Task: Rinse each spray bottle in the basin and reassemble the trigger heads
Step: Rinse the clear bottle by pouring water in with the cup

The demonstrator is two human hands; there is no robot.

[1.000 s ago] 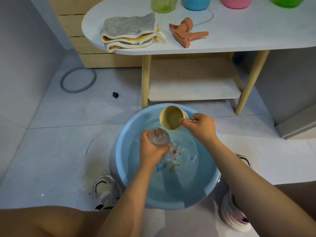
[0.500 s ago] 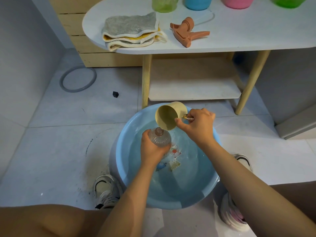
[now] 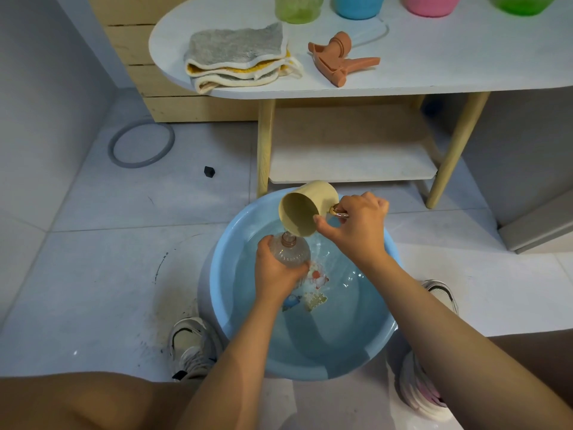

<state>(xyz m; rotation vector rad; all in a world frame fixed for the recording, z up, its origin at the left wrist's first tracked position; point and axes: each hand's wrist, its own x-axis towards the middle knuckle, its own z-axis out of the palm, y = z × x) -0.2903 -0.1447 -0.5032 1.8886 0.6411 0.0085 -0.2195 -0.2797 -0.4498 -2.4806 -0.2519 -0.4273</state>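
Knees: bare, at the bottom edge of the view, one at each lower corner.
Shoes: a pale shoe point(image 3: 189, 347) on the floor to the left of the basin, another point(image 3: 421, 383) to the right, partly behind the right forearm.
Basin: light blue basin point(image 3: 223, 315) on the tiled floor between the shoes, holding water; a coloured picture shows on its bottom (too rippled to read).
Left hand: left hand point(image 3: 276, 274) over the basin, fingers curled round the body of the clear spray bottle point(image 3: 293, 252).
Bottle: upright, no trigger head on it, open neck pointing up, held above the water near the basin's middle.
Right hand: right hand point(image 3: 356, 231) gripping the handle of the beige scoop cup point(image 3: 305, 212), thumb against the cup's rim.
Cup: tipped steeply with its mouth towards the camera, lower lip just above the bottle's neck; whether water is running I cannot tell.
Floor: a grey ring point(image 3: 141, 144) and a small black object point(image 3: 209, 171) lie well to the left.
Table: white oval table point(image 3: 449, 66) on wooden legs beyond the basin, with a lower shelf.
On table: folded cloths point(image 3: 238, 57) at the left; just right of them an orange-brown trigger head point(image 3: 338, 62) lying on its side.
Far edge: four coloured containers cut off by the frame's top, green point(image 3: 297, 7), blue point(image 3: 359, 6), pink point(image 3: 431, 4), bright green point(image 3: 524, 3).
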